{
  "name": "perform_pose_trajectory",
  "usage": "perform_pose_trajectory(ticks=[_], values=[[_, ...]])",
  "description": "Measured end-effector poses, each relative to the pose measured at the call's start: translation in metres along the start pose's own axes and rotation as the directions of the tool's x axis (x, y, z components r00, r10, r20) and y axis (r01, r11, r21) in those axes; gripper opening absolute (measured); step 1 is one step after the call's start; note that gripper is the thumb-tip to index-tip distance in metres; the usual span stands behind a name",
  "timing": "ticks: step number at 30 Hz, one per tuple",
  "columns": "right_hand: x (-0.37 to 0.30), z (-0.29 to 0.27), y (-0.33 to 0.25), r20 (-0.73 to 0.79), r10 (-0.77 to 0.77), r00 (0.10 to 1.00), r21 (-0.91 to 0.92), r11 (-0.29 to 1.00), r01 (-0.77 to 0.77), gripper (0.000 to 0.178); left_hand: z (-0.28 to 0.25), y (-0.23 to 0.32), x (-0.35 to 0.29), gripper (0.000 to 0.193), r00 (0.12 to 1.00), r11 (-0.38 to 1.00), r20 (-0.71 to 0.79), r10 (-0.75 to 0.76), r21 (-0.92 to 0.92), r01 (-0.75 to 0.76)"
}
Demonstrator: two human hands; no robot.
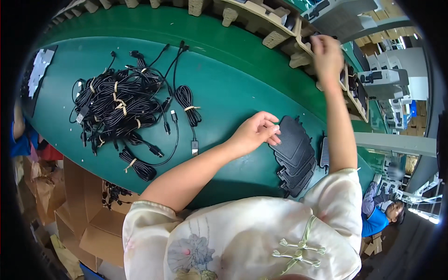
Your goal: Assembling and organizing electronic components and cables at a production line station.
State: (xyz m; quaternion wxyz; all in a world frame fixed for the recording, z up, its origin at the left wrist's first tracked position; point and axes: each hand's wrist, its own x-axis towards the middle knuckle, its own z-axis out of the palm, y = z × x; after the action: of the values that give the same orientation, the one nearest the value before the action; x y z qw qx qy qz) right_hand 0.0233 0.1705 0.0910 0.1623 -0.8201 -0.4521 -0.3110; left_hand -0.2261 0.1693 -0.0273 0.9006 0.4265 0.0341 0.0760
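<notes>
My left hand (pixel 259 130) hovers over the green table, its fingers loosely bent and a little apart, with nothing visible in them. Just right of it, several flat black plastic panels (pixel 294 154) lie overlapping in a fanned stack. My right hand (pixel 327 57) is stretched to the far right, at a moulded pulp tray (pixel 298 29). Its fingers bend down over the tray's compartment beside something dark; blur and the hand itself hide whether it grips anything. A big heap of black cables (pixel 116 100), tied in bundles with pale bands, lies on the left of the table.
One tied cable (pixel 185 99) lies apart, right of the heap. Pulp trays line the table's far edge. An open cardboard box (pixel 93 210) with small black parts stands below the near left edge. A person in blue (pixel 375 221) is at the right.
</notes>
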Motion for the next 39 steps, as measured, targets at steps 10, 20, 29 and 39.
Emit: perform_pose_trajectory(ticks=[10, 20, 29, 39], values=[[-0.103, -0.002, -0.222, 0.538, -0.476, 0.696, 0.52, 0.837, 0.17, 0.038, -0.011, -0.028, 0.003, 0.023, 0.952, 0.735, 0.166, 0.258, 0.605, -0.305], [-0.106, -0.006, -0.23, 0.687, -0.276, 0.672, 0.576, 0.77, -0.273, 0.036, -0.004, -0.041, 0.005, 0.014, 0.917, 0.676, 0.221, 0.332, 0.622, -0.395], [-0.091, -0.03, -0.184, 0.689, -0.243, 0.683, 0.415, 0.904, -0.098, 0.037, 0.0, -0.021, 0.0, 0.015, 0.977, 0.746, 0.16, 0.14, 0.632, -0.21], [-0.084, -0.126, -0.087, 0.438, -0.154, 0.886, 0.355, 0.935, -0.013, 0.035, 0.03, 0.01, -0.022, 0.024, 0.819, 0.787, -0.11, 0.563, 0.373, -0.491]])
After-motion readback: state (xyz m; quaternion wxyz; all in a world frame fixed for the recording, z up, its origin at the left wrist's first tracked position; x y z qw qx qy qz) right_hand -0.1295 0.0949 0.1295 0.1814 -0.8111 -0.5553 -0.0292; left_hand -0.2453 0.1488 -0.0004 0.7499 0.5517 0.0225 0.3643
